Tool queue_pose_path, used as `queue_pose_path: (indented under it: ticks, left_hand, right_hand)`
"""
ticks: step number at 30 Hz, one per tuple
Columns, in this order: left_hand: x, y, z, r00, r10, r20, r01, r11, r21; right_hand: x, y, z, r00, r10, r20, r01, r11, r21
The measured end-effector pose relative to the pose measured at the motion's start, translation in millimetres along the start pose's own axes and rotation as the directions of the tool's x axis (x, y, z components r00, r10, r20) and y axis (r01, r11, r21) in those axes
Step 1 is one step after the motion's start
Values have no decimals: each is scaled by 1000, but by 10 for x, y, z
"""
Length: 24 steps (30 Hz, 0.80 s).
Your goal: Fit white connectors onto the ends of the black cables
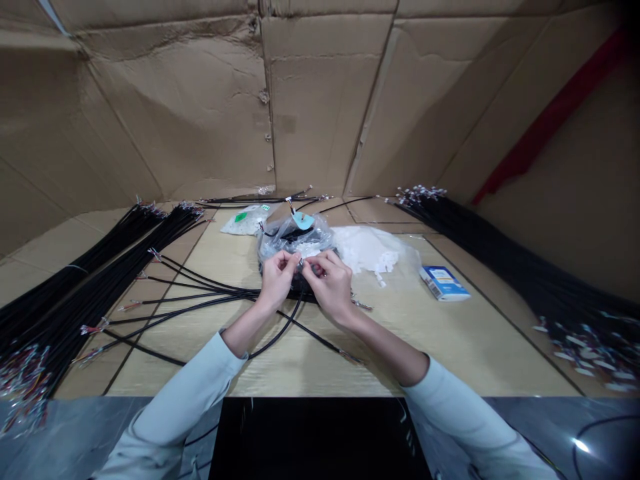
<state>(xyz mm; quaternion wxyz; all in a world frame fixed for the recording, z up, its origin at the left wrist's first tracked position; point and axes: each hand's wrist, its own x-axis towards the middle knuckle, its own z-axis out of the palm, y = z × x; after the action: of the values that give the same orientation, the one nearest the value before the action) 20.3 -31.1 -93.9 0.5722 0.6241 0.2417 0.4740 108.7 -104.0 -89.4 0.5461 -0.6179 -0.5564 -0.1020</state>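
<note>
Over the middle of the table, my left hand [278, 277] and my right hand [331, 283] meet fingertip to fingertip. Both pinch the end of a black cable [292, 319], which hangs in a curve below them toward my left forearm. The small wires or connector at that end are mostly covered by my fingers. Right behind my hands is a clear plastic bag [270, 245] with dark contents, and a light blue piece [303, 221] rests on its top. Several loose black cables [200, 297] with stripped, coloured wire ends fan out under and left of my hands.
Thick bundles of black cables lie at the left [107, 283] and right [505, 250]. A bag of small white parts [245, 221], a bag of white pieces [367, 250] and a blue-white box [445, 283] are on the table. Cardboard walls [320, 100] enclose the back.
</note>
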Motion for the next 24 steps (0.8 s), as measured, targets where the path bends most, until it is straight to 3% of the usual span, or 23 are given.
queue_pose_path:
  ticks: [8,17,24]
  left_hand:
    - [-14,15,-1,1000,15,22,-15,1000,16]
    - [29,25,-16,992,-111,64,121,976,-184]
    - [-3,81,-17,998,-39,56,44,994,-97]
  right_hand:
    - [-13,27,6,1000,-10,-10,10,1000,4]
    - [17,4,-5,999,-18,-26,18,1000,-3]
    - [18,-6,-13,998,-40,-43,40,999,-5]
